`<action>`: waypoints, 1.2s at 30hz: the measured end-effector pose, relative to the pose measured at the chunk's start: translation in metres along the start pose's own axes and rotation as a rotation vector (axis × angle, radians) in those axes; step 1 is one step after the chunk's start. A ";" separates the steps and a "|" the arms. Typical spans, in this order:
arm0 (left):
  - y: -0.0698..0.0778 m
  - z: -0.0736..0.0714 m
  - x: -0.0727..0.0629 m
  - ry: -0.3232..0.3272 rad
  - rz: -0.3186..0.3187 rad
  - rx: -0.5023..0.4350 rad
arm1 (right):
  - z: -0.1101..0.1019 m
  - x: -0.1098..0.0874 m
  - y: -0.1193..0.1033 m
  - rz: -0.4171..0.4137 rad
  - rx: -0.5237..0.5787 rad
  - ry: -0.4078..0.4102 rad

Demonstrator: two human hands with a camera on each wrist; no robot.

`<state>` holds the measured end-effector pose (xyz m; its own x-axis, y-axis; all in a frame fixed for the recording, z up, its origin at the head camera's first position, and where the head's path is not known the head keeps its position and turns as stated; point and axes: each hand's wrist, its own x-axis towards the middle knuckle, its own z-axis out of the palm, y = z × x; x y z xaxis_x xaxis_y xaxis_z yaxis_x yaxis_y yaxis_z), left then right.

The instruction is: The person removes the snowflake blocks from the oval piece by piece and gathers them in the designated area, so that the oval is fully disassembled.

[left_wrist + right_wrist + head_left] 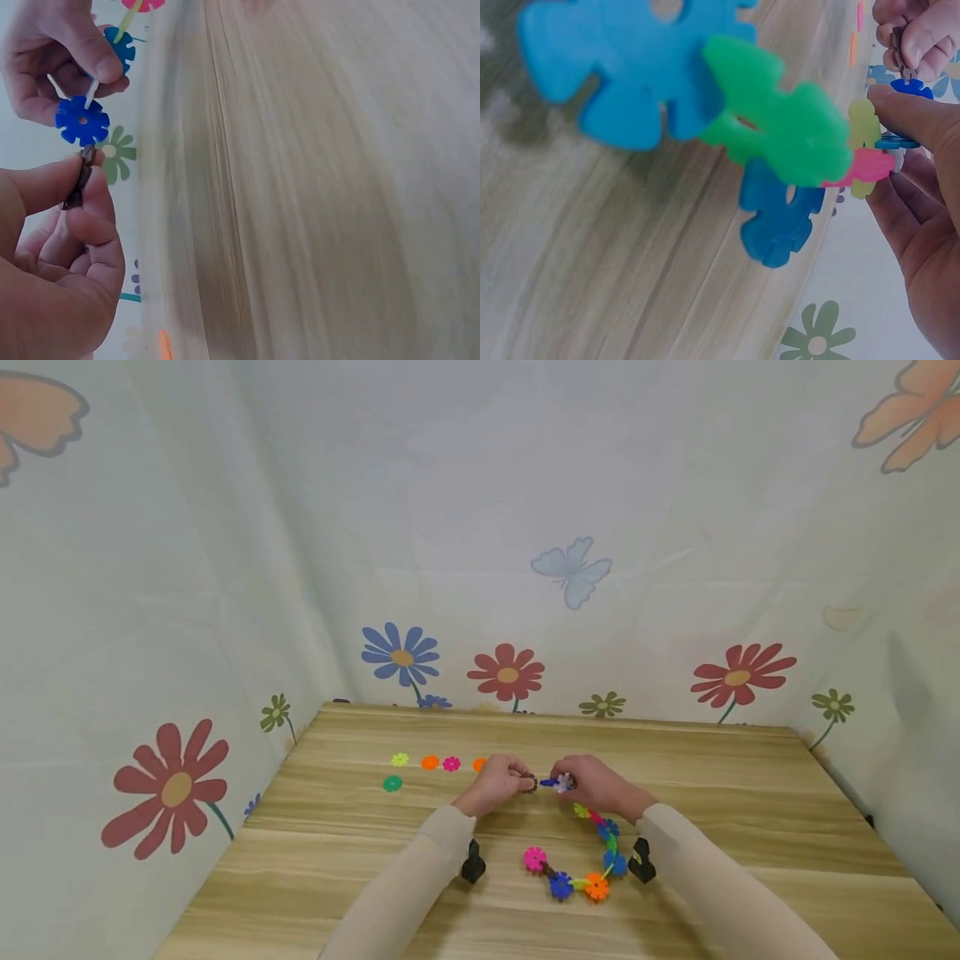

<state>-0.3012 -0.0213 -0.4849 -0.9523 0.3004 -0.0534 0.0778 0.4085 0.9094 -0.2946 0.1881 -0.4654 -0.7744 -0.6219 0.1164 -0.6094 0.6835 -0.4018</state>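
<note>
My left hand (498, 783) pinches a brown flower-shaped disc (80, 180) between thumb and fingers. The disc stands edge-on at the rim of a dark blue flower disc (82, 120); whether their slots are joined I cannot tell. My right hand (600, 785) grips the end of a linked chain, holding around a white disc (566, 782) beside a lighter blue disc (120, 49). From there the chain curves down towards me through yellow, red, blue and green discs (780, 112), past an orange disc (597, 887), to a pink disc (535, 859) at its far end.
Loose flower discs lie on the wooden table (337, 860) left of my hands: a yellow one (400, 760), a green one (392, 783), a pink one (452, 764) and two orange ones (430, 762). A flower-printed curtain (465, 527) surrounds the table's back and sides.
</note>
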 end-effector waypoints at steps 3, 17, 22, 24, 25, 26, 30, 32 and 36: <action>-0.003 -0.002 -0.001 -0.021 0.025 0.014 | 0.000 0.000 0.000 0.002 0.014 0.000; -0.011 -0.031 -0.014 -0.042 0.037 0.038 | 0.000 -0.002 0.003 0.027 0.019 0.000; -0.015 -0.044 -0.019 -0.066 0.068 0.031 | -0.001 -0.002 0.003 0.029 0.028 0.001; -0.018 -0.049 -0.021 -0.072 0.061 0.001 | -0.001 -0.002 0.003 0.025 0.027 0.006; -0.020 -0.052 -0.021 -0.073 0.057 -0.012 | -0.001 -0.002 0.003 0.023 0.026 0.009; -0.022 -0.055 -0.021 -0.075 0.054 -0.023 | -0.001 -0.003 0.004 0.023 0.024 0.011; -0.031 -0.065 -0.022 -0.077 0.045 0.015 | -0.001 -0.003 0.006 0.021 0.020 0.013; -0.034 -0.070 -0.024 -0.084 0.051 0.057 | -0.001 -0.003 0.007 0.020 0.018 0.012; -0.037 -0.078 -0.029 -0.105 0.060 0.084 | -0.002 -0.003 0.009 0.016 0.012 0.012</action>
<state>-0.2999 -0.1122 -0.4847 -0.9094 0.4132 -0.0472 0.1621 0.4566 0.8748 -0.2979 0.1964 -0.4676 -0.7859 -0.6065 0.1207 -0.5950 0.6884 -0.4148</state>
